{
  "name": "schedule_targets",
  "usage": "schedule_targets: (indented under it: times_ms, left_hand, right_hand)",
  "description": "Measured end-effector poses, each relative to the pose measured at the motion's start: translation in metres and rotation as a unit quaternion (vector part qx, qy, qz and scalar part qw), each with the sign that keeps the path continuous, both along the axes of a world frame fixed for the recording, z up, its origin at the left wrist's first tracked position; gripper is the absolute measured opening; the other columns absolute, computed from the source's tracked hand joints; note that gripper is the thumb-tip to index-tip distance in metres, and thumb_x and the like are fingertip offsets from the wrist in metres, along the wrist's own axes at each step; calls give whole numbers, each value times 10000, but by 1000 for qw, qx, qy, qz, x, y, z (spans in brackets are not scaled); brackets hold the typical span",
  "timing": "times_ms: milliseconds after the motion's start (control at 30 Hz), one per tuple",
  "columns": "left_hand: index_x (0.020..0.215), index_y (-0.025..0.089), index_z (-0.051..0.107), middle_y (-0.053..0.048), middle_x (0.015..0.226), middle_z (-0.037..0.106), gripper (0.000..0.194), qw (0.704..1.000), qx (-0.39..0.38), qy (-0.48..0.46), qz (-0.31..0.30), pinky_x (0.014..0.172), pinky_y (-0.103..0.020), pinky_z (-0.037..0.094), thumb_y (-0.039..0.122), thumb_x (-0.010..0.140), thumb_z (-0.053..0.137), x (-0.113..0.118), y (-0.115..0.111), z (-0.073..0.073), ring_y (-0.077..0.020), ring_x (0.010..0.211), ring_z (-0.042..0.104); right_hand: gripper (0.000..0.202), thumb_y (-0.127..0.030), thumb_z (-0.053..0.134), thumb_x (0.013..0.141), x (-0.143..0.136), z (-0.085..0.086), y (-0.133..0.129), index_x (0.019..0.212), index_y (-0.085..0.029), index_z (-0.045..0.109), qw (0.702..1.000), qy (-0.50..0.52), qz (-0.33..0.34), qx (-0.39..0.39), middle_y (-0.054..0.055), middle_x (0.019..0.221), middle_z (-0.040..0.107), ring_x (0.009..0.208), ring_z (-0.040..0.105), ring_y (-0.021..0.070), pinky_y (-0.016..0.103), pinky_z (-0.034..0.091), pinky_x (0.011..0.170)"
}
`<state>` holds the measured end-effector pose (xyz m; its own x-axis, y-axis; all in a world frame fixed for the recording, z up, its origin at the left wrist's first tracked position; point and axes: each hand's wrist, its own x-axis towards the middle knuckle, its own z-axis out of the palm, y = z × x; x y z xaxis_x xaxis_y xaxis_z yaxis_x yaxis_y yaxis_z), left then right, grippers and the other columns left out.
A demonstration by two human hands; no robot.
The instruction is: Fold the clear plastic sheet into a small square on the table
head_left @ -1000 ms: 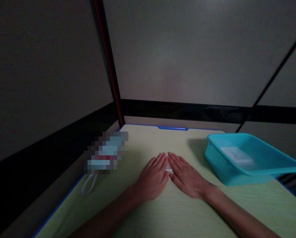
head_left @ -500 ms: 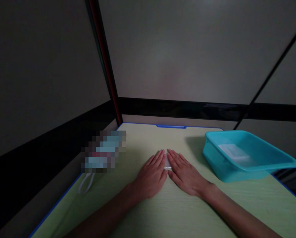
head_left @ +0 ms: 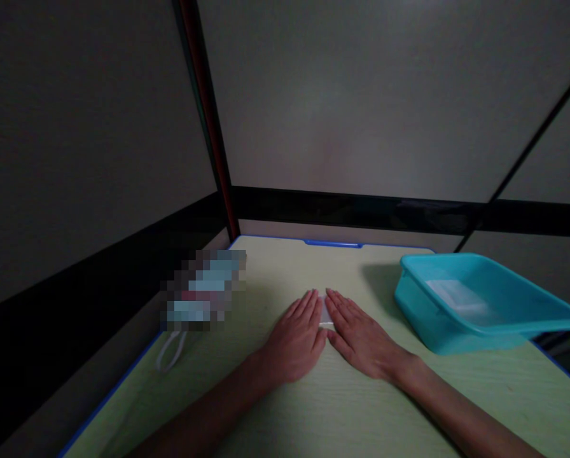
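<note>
Unchanged from a second ago: left hand [head_left: 294, 340] and right hand [head_left: 361, 337] flat, fingers spread, pressing small white object [head_left: 326, 313] onto counter [head_left: 342, 407], grasping nothing.

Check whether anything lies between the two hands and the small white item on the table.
Nothing visible does. The left hand and right hand both lie flat, palms down, on the small white item, which shows only in the gap between them. The teal tub sits apart to the right.

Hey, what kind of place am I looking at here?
Probably a dim, screened-off work booth: a pale green table with blue edging, plain panel walls close around it, and a turquoise plastic tub on it.
</note>
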<state>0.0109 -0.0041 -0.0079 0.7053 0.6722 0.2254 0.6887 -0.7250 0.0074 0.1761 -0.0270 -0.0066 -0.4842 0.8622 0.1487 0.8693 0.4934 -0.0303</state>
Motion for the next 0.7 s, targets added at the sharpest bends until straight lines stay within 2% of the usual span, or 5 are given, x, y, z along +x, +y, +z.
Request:
schedule_targets:
  times_ms: [367,700]
  left_hand:
    - [1269,47,267,-143,1341,246,513,1000,6,13,-3,1012,-336,162,339,848,255,-1,1,0,-214,1243,176]
    - [1266,51,271,-140,1339,254,514,999,15,33,-14,1006,-341,157,342,842,255,-4,3,1,-216,1240,186]
  right_hand:
    - [543,-376,246,866,1,-2,0,1313,-71,207,1000,-2,4,6,158,1360,165,1241,126,228,390,203,999]
    - [543,-381,250,863,0,4,-1,1304,-65,234,1000,-16,1,-4,177,1350,185,1238,137,236,402,206,991]
